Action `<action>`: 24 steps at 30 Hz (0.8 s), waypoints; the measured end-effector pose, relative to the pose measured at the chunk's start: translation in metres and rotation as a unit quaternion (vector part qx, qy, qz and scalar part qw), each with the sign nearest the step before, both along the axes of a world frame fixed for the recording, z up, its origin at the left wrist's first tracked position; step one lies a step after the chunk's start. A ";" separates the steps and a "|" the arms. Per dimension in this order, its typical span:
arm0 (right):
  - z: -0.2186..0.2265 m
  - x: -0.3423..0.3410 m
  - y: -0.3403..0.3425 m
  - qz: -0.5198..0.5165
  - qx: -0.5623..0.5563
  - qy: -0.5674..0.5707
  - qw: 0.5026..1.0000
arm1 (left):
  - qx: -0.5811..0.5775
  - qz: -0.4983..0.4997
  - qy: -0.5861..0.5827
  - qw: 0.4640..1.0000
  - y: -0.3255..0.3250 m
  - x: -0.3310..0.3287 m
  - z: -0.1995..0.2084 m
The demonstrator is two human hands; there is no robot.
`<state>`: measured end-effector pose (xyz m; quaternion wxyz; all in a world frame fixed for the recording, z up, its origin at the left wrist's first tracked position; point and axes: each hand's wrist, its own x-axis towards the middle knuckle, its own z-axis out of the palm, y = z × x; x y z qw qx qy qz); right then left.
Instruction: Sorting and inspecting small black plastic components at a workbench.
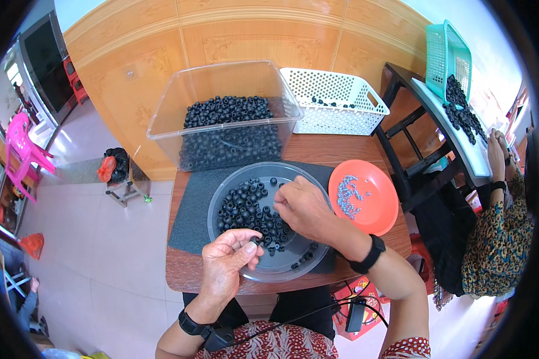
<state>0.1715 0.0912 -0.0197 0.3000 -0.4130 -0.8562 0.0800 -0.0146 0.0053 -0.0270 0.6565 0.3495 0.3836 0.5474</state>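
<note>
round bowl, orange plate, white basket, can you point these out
round bowl (277, 271): head view, near wall
orange plate (378, 206): head view, bare right part
white basket (332, 123): head view, front wall

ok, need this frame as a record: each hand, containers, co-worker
left hand: pinching a black bead-like part
right hand: fingers curled above round gray basin; grip contents hidden
basin: loose black parts
clear plastic bin: many black parts
white perforated basket: a few black parts
orange plate: small silvery pieces
co-worker's hand: at right-hand table, near green basket
</note>
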 end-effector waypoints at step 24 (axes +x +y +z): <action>0.027 -0.007 -0.073 0.079 -0.052 0.127 0.987 | 0.052 -0.053 0.104 0.992 -0.012 0.007 0.004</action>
